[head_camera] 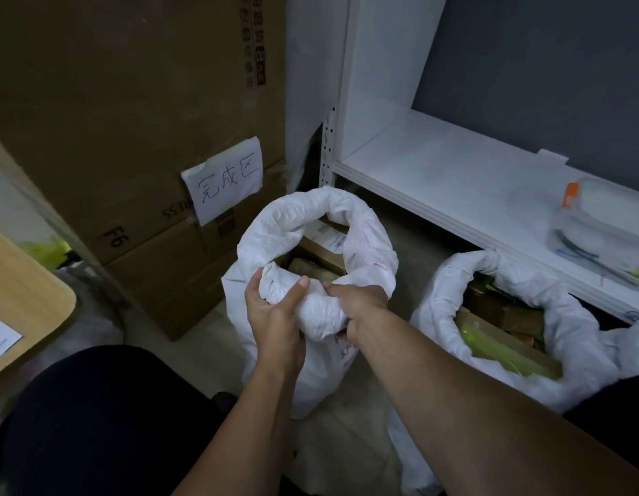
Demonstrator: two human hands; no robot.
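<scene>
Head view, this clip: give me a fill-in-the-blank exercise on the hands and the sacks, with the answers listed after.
1. The left hand and the right hand both grip the rolled rim of a ____ sack.
2. A second sack stands on the floor to the ____ of the held one, below the shelf.
3. The paper note with handwriting is stuck on a ____ box.

Missing words: white; right; cardboard.

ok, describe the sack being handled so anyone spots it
By the white shelf stand two open white sacks. It is the sack nearer the cardboard boxes, under the paper sign. Only its rim is gripped, by left hand and right hand.
</scene>
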